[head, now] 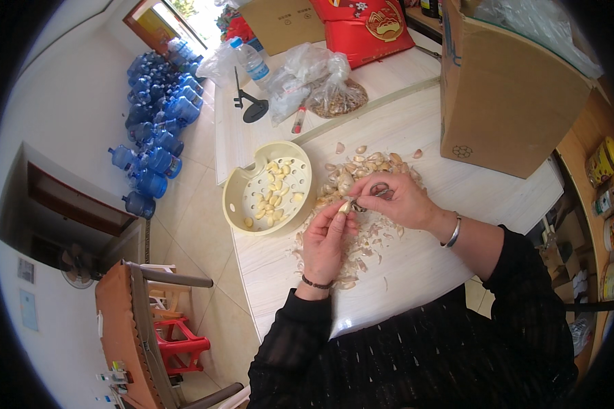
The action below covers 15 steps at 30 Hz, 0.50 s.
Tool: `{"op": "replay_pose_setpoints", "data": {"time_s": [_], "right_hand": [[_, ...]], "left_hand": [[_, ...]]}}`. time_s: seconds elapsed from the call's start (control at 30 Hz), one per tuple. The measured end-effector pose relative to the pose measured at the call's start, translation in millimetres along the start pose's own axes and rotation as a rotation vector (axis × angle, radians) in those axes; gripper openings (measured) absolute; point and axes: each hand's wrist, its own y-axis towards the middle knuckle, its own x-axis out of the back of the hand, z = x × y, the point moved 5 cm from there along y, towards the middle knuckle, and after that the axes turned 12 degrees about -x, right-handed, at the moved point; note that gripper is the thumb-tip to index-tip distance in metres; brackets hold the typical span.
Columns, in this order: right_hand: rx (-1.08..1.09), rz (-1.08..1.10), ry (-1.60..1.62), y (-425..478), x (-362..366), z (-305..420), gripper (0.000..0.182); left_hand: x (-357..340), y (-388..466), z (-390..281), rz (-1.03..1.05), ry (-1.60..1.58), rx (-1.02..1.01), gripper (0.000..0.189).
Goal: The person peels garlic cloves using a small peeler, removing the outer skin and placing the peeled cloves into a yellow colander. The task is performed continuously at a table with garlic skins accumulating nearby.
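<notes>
My left hand (326, 237) pinches a garlic clove (344, 207) between thumb and fingertips, part of its pale flesh showing. Right beside it, my right hand (401, 199) grips a small metal tool with looped handles (381, 190); its working end meets the clove, and the fingers partly hide it. Beyond both hands spreads a heap of unpeeled garlic cloves (371, 162). Loose garlic skins (360, 250) lie scattered under and in front of my hands. To the left, a cream plastic basket with drain holes (230, 207) contains several peeled cloves (271, 200).
A tall cardboard box (511, 97) stands at the right. Behind the basket are a black stand (255, 110), a tied plastic bag of brown pieces (340, 97), a water bottle (250, 59) and a red bag (366, 30). Blue water jugs (158, 117) fill the floor by the wall.
</notes>
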Motion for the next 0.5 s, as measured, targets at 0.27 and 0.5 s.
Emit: {"op": "replay_pose_setpoints", "data": {"time_s": [0.27, 0.5], "right_hand": [[-0.127, 0.01, 0.046, 1, 1, -9, 0.011], [-0.222, -0.052, 0.173, 4, 9, -19, 0.014]], "left_hand": [[6, -2, 4, -0.018, 0.088, 0.011, 0.025], [6, -1, 5, -0.108, -0.166, 0.092, 0.025]]}}
